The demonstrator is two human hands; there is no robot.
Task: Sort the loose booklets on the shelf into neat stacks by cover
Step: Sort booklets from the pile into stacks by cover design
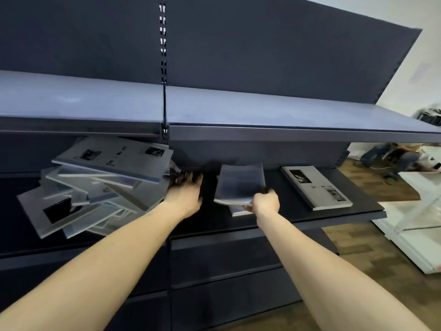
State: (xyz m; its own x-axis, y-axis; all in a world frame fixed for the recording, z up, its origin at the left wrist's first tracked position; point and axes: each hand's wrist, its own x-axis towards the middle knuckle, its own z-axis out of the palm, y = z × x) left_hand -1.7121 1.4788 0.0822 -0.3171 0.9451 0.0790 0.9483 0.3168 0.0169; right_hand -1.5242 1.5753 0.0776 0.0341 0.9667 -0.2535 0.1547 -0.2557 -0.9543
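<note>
A messy heap of grey booklets lies on the left part of the dark shelf. Its top booklet shows two small black pictures and a line of text. My left hand reaches in at the heap's right edge, its fingers spread in shadow. My right hand grips the near edge of a bluish-grey booklet and holds it tilted above another booklet lying flat on the shelf. Further right lies a neat stack with a grey cover.
An upper shelf board overhangs the working shelf and shades its back. A slotted upright splits the unit into two bays. White panels and dark clutter lie on the wooden floor at the right.
</note>
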